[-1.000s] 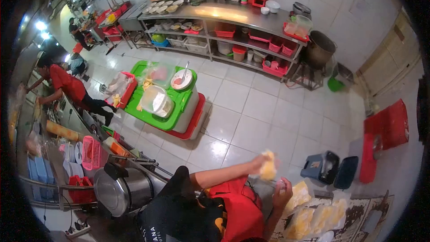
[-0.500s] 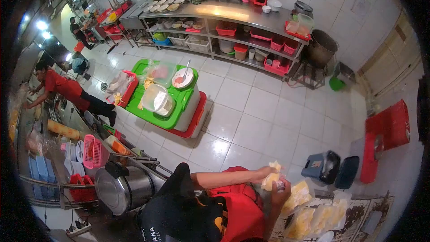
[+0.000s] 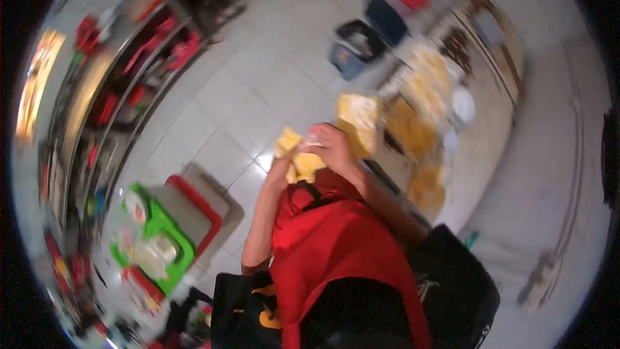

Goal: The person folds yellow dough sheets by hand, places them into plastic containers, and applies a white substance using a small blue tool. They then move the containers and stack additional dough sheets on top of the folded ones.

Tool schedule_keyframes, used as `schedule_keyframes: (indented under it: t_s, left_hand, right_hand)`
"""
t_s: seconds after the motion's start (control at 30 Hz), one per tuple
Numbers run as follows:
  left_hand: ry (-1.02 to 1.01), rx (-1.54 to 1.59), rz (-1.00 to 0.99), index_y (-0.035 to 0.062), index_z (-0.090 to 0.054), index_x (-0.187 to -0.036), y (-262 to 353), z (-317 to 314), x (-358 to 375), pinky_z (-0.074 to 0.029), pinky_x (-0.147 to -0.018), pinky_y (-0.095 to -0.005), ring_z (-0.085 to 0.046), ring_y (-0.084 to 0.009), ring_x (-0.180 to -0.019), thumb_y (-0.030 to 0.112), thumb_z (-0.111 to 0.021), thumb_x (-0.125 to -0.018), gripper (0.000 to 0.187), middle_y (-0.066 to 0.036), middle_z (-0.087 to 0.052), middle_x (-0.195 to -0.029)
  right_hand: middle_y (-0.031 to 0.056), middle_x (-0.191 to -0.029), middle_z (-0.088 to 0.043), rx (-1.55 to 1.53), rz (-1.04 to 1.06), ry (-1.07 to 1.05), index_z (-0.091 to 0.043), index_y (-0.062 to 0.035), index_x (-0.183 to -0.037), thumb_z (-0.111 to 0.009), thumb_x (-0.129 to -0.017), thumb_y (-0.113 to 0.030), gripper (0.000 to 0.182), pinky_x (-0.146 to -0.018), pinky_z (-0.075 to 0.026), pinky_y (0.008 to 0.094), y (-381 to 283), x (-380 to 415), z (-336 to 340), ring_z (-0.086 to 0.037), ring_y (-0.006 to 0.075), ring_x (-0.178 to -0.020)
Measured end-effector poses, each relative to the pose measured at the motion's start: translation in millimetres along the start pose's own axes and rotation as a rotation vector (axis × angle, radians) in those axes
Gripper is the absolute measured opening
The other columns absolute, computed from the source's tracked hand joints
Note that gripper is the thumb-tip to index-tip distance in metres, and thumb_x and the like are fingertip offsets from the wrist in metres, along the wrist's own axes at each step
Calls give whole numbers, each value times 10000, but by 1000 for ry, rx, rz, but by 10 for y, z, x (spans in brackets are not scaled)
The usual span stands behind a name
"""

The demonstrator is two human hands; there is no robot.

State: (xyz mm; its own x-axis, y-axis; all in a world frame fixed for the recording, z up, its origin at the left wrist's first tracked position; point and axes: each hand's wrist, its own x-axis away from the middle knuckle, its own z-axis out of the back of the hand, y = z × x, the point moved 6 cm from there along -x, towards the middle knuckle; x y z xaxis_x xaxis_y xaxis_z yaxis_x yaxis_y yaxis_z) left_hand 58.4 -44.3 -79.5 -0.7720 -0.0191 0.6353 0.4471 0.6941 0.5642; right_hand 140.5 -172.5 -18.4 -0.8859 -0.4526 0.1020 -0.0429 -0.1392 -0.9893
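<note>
My left hand (image 3: 287,163) is closed around soft, flat yellow wrapper sheets (image 3: 309,167) that look like dough skins, held in front of the red apron. My right hand (image 3: 330,145) meets it from the other side, fingers bent together over a small pale, shiny thing too blurred to name. Just beyond my right hand lies a stack of yellow sheets (image 3: 359,116) dusted with white. More yellow pieces (image 3: 413,128) rest on the worn table (image 3: 487,100) to the right, close to a white bowl (image 3: 464,105).
A blue-grey bin (image 3: 352,58) with its lid up stands on the floor past the table. To the left, a green-lidded box (image 3: 184,245) carries tubs and a plate. Metal shelving (image 3: 123,100) with red baskets runs along the far left.
My head has turned right and down, so the table now sits nearer the middle and the shelving swings to the left. Both hands stay together at the yellow sheets.
</note>
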Motion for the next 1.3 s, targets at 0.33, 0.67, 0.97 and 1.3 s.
schedule_keyframes:
  t_s: [0.33,0.67,0.97,1.3]
  left_hand:
    - [61,-54,-110,17,-559,-1216,174,-109,-93,-584,-791,-380,-681,-233,-963,151,-689,-930,342,-108,-662,-1103]
    - [30,-86,-77,-4,-509,-1297,124,-92,-139,-590,-786,-400,-677,-280,-973,263,-679,-932,483,-159,-642,-1153]
    - [86,-59,-28,27,-547,-1319,228,-333,49,-591,-829,-412,-673,-250,-1040,207,-735,-889,502,-117,-631,-1251]
    - [2,-298,-288,-14,-609,-1146,528,-708,325,-562,-768,-317,-674,-178,-915,96,-710,-898,290,-103,-691,-1053]
  right_hand:
    - [199,-1040,-612,1306,239,463,-655,-28,-1083,-784,-833,-237,350,-728,-553,400,254,401,2538,-635,274,-936]
    - [277,-1374,-418,1231,-860,739,-624,-174,-1288,-696,-774,-662,712,-977,-410,600,1433,1490,4559,-457,460,-1219]
    - [218,-1323,-505,1334,-282,829,-640,-145,-1232,-658,-866,-512,519,-935,-440,513,1711,1665,4762,-512,407,-1161]
    - [101,-1148,-677,296,134,186,-663,-8,-1126,-664,-890,-162,282,-872,-526,314,-626,274,1321,-651,181,-1018]
